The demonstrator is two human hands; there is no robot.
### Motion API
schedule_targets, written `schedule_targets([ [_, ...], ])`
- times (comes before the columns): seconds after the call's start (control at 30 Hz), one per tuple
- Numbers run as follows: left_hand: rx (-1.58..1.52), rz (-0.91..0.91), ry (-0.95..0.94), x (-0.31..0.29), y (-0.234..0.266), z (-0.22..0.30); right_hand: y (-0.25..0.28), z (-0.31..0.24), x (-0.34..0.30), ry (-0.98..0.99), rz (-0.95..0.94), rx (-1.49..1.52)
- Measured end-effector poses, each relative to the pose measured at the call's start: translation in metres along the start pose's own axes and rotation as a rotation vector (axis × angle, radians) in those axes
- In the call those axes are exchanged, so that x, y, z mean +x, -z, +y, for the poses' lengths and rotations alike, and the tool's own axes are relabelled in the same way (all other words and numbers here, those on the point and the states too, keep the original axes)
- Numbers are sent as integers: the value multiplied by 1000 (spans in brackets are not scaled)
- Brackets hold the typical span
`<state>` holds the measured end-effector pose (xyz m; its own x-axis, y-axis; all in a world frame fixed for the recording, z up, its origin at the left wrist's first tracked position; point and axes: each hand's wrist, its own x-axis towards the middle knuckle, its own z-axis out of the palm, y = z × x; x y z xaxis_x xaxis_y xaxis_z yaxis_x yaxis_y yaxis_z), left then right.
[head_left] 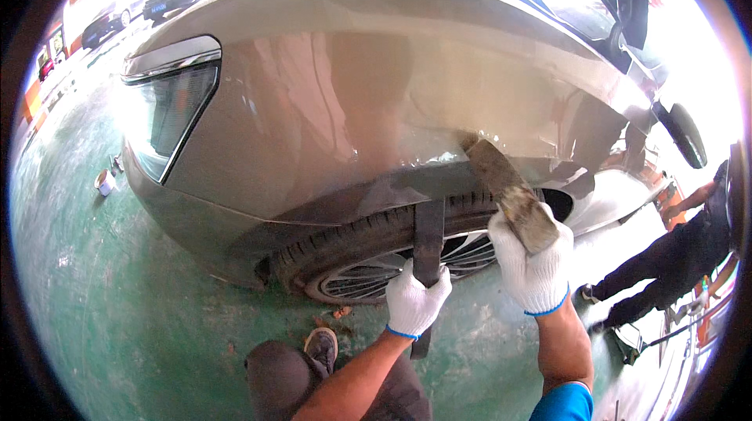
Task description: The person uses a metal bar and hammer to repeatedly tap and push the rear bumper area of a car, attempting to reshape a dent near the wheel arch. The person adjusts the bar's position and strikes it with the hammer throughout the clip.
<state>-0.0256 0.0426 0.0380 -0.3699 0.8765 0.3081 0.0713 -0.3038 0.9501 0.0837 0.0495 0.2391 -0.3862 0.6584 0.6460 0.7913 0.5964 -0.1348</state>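
Observation:
A tan car's front fender [313, 123] fills the middle of the view, curving over the wheel. My left hand [417, 301], in a white knit glove, is closed around a dark flat metal bar [428, 237]. The bar stands upright in front of the tyre [345, 247], and its upper end goes out of sight behind the fender's lower edge. My gloved right hand [536, 264] grips a worn, curved, flat metal body spoon [505, 182]. Its far end lies at the fender's surface above the wheel arch; whether it touches cannot be made out.
The headlight [172, 112] is at the left and the side mirror [681, 135] at the far right. Another person in dark clothes [666, 264] stands at the right. A small white tub or roll [105, 182] sits on the green floor [164, 319]. Parked cars [168, 2] are behind.

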Motion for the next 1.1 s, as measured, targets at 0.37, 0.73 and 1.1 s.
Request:
schedule_targets([
  [0.37, -171, -158, 243, -2, -5, -7, -1, -12, 5, -56, 80, 38],
  [0.73, -176, -146, 139, -2, -6, -10, -9, -10, 5, 72, 130, 48],
  [1.1, -144, -132, 201, -2, -3, -4, -3, -18, 9, -13, 10, 22],
])
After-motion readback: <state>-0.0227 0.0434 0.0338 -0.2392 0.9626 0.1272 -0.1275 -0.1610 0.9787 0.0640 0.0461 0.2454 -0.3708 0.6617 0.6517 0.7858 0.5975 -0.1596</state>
